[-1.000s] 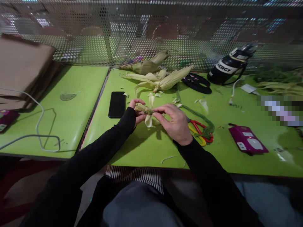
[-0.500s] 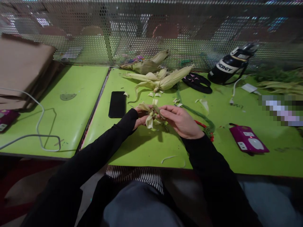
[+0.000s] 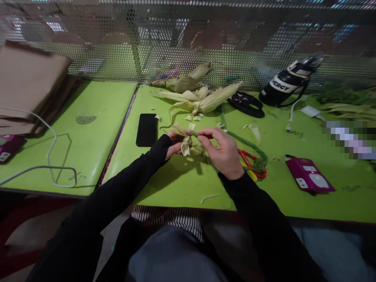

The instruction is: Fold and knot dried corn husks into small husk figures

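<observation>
Pale corn husk strips (image 3: 185, 145), gathered and knotted into a small flower-like bunch, are held above the green table (image 3: 173, 184). My left hand (image 3: 174, 145) is closed around the bunch from the left, its fingers partly hidden behind the husk. Thumb and forefinger of my right hand (image 3: 225, 152) pinch one husk strip on the bunch's right side. Larger dried corn husks (image 3: 216, 98) lie just beyond my hands, with small cut husk pieces (image 3: 192, 118) in front of them. Green cord (image 3: 243, 140) runs to scissors with red handles (image 3: 249, 158) beside my right wrist.
A black phone (image 3: 147, 130) lies left of my hands. A purple power strip (image 3: 310, 175) sits to the right. A black bottle (image 3: 286, 83) stands tilted-looking near the perforated metal screen (image 3: 164, 35). Brown paper bags (image 3: 29, 84) and a white cable (image 3: 54, 147) occupy the left side.
My right hand has turned and its wrist has moved slightly left and down, uncovering more of the red handles and a yellow item. Both hands still hold the husk bunch.
</observation>
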`<state>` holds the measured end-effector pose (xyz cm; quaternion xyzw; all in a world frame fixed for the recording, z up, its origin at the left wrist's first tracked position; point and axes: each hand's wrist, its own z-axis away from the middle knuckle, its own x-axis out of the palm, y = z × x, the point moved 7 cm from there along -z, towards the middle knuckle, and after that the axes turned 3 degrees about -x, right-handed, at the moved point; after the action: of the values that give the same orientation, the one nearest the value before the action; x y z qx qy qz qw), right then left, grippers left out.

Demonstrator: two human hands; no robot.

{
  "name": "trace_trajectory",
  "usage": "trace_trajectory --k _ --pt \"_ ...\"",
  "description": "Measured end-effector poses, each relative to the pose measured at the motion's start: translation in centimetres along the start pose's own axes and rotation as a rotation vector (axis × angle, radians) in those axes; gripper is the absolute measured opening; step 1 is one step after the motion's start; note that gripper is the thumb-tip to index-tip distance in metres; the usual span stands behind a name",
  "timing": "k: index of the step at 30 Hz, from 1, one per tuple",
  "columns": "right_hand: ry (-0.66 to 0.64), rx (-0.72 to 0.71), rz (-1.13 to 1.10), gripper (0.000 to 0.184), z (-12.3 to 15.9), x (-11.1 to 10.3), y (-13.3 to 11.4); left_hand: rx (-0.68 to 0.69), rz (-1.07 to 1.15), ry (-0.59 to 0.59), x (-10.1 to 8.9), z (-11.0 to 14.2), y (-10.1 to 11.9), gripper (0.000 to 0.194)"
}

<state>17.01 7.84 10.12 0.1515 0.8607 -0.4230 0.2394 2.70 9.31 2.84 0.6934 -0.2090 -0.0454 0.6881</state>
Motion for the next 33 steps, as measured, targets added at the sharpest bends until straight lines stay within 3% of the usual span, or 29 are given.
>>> trace_trajectory --k 4,8,11,13,16,18,22,26,31,33 --pt "-0.029 -0.267 0.244 0.015 0.4 0.4 -2.4 0.074 0.022 0.034 0.0 0.1 0.8 0.063" --pt "-0.054 -0.315 0.285 0.016 0.6 0.7 -2.6 0.12 -0.009 0.118 -0.8 0.3 1.2 0.065" --pt "0.001 -0.334 0.419 0.015 0.6 0.6 -2.1 0.015 -0.063 0.143 -1.3 0.2 0.3 0.076" --pt "0.024 -0.35 0.509 0.016 0.8 0.7 -1.9 -0.023 -0.157 0.224 -2.0 0.3 0.4 0.083" --pt "0.083 -0.388 0.612 0.016 1.3 0.8 -2.2 0.069 -0.328 0.372 -2.4 1.1 2.2 0.066" --pt "0.106 -0.414 0.65 0.016 1.9 1.2 -3.0 0.103 -0.302 0.282 -1.2 1.2 2.9 0.041" --pt "0.115 -0.414 0.615 0.016 3.1 2.0 -4.8 0.032 -0.018 0.067 0.9 1.1 2.1 0.037" --pt "-0.037 -0.288 0.545 0.028 4.1 0.3 -3.0 -0.075 0.121 0.092 0.8 1.0 0.6 0.034" --pt "-0.373 0.15 0.949 0.023 6.2 -6.5 5.5 -0.102 0.171 0.129 1.2 1.7 1.3 0.026" --pt "-0.545 0.286 0.98 0.015 7.0 -8.0 7.9 -0.101 0.172 0.106 1.8 2.0 1.8 0.023"
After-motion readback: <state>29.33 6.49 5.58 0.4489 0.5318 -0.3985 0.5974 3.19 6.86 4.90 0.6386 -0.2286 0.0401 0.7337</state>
